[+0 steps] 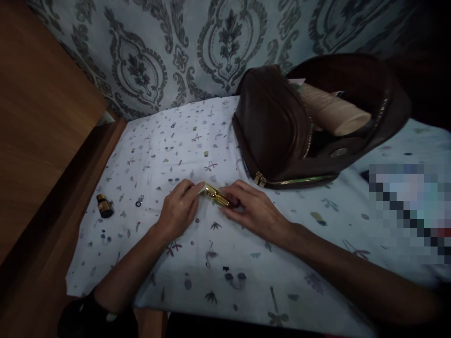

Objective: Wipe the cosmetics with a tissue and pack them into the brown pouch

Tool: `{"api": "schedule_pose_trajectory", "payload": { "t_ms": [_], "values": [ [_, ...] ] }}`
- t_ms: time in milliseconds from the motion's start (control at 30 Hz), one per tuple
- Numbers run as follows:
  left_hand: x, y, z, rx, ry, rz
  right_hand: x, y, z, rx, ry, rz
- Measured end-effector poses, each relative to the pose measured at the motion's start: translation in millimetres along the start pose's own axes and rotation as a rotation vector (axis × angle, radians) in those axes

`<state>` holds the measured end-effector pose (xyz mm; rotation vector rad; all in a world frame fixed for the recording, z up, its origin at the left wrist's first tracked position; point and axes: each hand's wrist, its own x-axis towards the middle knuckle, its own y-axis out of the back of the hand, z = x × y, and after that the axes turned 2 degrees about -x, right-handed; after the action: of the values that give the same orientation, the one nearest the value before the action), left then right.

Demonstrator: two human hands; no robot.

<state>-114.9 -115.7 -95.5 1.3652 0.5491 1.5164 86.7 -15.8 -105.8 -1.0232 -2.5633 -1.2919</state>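
A small shiny gold object point(216, 194) is held between my two hands, just above the patterned white cloth point(183, 145). My left hand point(179, 206) pinches its upper left end with thumb and fingers. The fingers of my right hand point(253, 209) are closed around its lower right end, where a darker part shows near the fingertips. My fingers cover both ends, so its full shape cannot be made out. A brown leather bag point(271, 122) lies just beyond my right hand, its zipper open. Inside the bag is a beige rolled item point(331, 110).
A small dark bottle with a gold cap point(104, 206) lies on the cloth at the left. A wooden panel point(45, 103) borders the left side, and a patterned wall point(183, 47) rises behind. A blurred flat object point(412, 202) is at the right.
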Motion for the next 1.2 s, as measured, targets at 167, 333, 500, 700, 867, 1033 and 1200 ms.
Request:
{"api": "schedule_pose_trajectory", "payload": {
  "t_ms": [167,333,500,700,867,1033,1200],
  "values": [
    [-1.5,-0.8,6.4,0.042,-0.038,0.032,0.1,-1.0,-0.1,0.035,-0.020,0.032],
    [-0.7,-4.6,21.6,0.131,-0.197,0.047,0.4,-1.0,-0.1,0.087,-0.025,0.046],
    [-0.1,-6.1,18.2,0.181,-0.156,0.069,1.3,-1.1,-1.2,0.096,-0.065,0.048],
    [0.1,-1.4,0.5,0.066,0.040,0.022,1.8,0.8,-3.9,0.170,-0.177,0.019],
    [-0.2,-0.9,0.9,-0.004,0.066,0.046,2.6,1.0,-5.4,0.315,-0.304,0.008],
    [-0.7,-3.2,17.4,0.057,-0.142,0.091,6.3,0.4,-5.5,0.551,-0.387,0.021],
    [0.0,-3.3,18.9,0.140,-0.213,0.113,9.6,1.1,-6.0,0.667,-0.482,0.002]
  ]
}}
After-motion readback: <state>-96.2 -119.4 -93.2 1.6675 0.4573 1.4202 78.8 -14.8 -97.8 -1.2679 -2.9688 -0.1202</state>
